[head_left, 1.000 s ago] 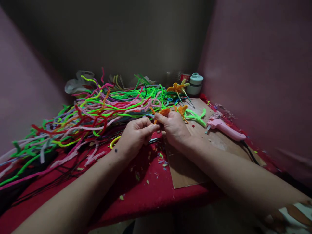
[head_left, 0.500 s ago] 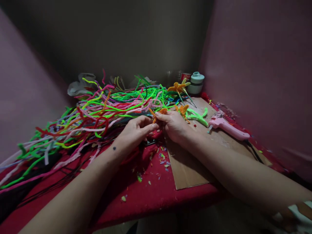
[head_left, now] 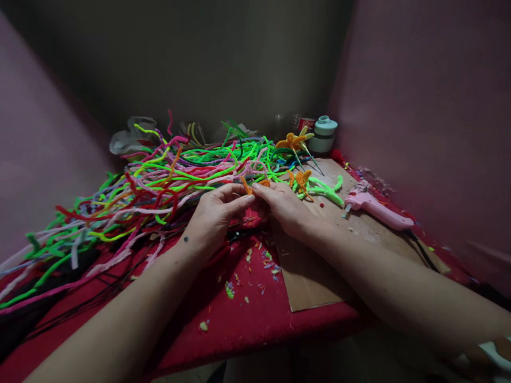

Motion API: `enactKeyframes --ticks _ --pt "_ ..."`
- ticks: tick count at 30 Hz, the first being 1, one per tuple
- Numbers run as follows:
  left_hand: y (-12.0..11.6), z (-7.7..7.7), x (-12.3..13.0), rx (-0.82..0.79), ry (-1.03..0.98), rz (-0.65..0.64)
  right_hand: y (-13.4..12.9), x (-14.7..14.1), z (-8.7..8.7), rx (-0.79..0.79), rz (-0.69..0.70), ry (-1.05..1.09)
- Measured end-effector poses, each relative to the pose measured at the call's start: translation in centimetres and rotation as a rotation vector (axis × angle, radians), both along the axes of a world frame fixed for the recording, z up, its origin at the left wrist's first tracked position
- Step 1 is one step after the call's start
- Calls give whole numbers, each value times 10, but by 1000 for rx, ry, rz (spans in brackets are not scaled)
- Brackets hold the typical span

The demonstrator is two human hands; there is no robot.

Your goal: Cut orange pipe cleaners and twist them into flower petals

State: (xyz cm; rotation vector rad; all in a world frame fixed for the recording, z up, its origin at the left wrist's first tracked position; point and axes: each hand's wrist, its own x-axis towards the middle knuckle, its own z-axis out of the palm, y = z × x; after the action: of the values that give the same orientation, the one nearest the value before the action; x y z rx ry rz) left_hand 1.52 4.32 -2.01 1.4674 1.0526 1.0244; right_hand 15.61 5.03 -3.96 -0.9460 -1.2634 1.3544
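Between my two hands is an orange pipe cleaner [head_left: 246, 185], bent into a shape that my fingers partly cover. My left hand [head_left: 223, 207] pinches it from the left with thumb and forefinger. From the right, my right hand [head_left: 279, 205] grips it too, its thumb lying on top. Just right of that hand, an orange pipe-cleaner flower [head_left: 300, 182] lies beside bent green pipe cleaners [head_left: 325, 190] on a cardboard sheet [head_left: 311, 282]. Behind them, another orange flower [head_left: 293, 141] with a thin stem leans next to a yellow one.
A heap of colourful pipe cleaners [head_left: 191, 175] spreads across the left and back of the red-covered table [head_left: 255, 319]. A pink glue gun [head_left: 375, 209] rests on the cardboard at right. A pale green bottle [head_left: 324, 133] stands at the back. Fuzzy scraps [head_left: 229, 290] lie in front.
My left fingers have shifted slightly up, and the orange pipe cleaner's end now points upward between my hands. The view has moved a little; other things lie as before.
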Motion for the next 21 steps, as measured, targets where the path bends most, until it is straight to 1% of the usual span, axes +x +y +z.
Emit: enactKeyframes --ticks 5,8,10,12,15,17,18,21 --pt "3 -1 0 -70 -62 63 -1 4 4 204 -130 -117" --pt "1 2 1 -57 6 59 -1 6 5 233 -137 -176" --pt "-2 5 3 -29 82 89 -2 6 3 262 -167 -240" --pt "-7 8 6 -5 131 130 -4 4 1 351 -242 -344" --pt "-12 11 9 -18 132 133 -7 2 -1 489 -342 -485" --pt "-12 10 10 -38 101 135 -8 1 -1 473 -330 -454" --pt "-12 10 9 -47 78 135 -7 1 0 421 -294 -391" --pt "-9 6 7 -70 6 110 -2 3 3 167 -147 -90"
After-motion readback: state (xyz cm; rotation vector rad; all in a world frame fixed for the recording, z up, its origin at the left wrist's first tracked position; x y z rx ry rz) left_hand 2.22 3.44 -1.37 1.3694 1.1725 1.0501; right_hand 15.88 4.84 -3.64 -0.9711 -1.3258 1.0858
